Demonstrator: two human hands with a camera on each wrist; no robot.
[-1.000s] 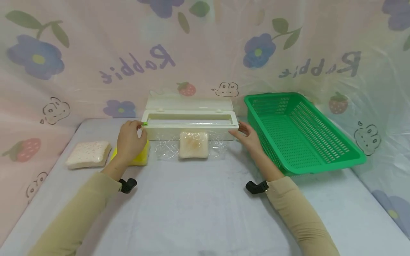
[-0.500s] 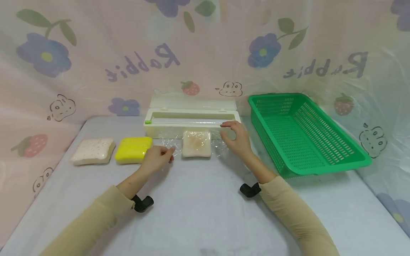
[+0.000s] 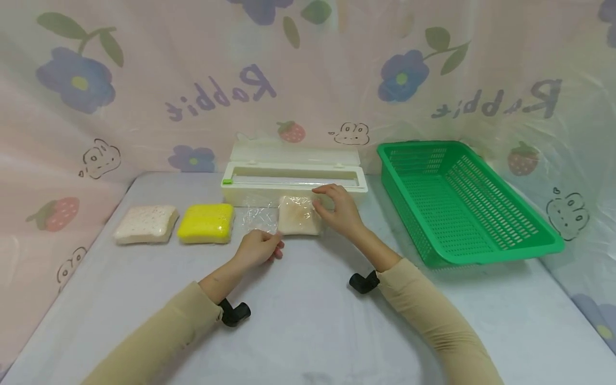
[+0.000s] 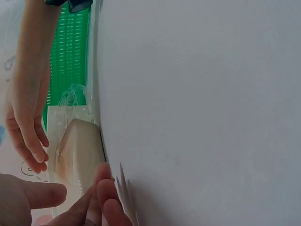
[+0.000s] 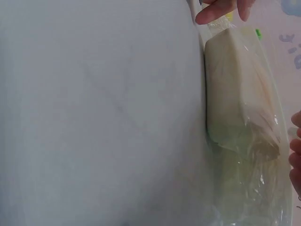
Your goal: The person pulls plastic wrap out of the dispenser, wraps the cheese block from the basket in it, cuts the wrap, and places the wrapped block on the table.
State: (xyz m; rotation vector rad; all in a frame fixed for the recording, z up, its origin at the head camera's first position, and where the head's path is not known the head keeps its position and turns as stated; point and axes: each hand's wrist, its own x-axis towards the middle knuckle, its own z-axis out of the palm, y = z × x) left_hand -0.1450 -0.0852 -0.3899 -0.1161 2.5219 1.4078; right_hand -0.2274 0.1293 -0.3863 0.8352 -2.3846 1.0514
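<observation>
A slice of toast-like bread [image 3: 299, 218], pale with a browned patch, lies flat in front of the white cling film dispenser [image 3: 250, 195]. Clear cling film [image 3: 259, 218] covers it and spreads crinkled to its left; in the right wrist view the film [image 5: 256, 183] also extends past its other end. My left hand [image 3: 257, 249] is at the bread's front left corner, thumb and fingers apart in the left wrist view. Over the bread's back right corner my right hand [image 3: 340, 211] hovers, fingers loosely bent, holding nothing visible. Whether either hand touches the film I cannot tell.
Left of the film lie a yellow wrapped slice [image 3: 206, 223] and a speckled white wrapped slice [image 3: 146, 224]. The dispenser's lid [image 3: 294, 155] stands raised, and a green slider [image 3: 228, 182] sits at its left end. A green basket [image 3: 474, 260] stands on the right.
My left hand has left the dispenser's left end and come forward and right to the bread's corner. My right hand has moved left from the dispenser's right end to the bread.
</observation>
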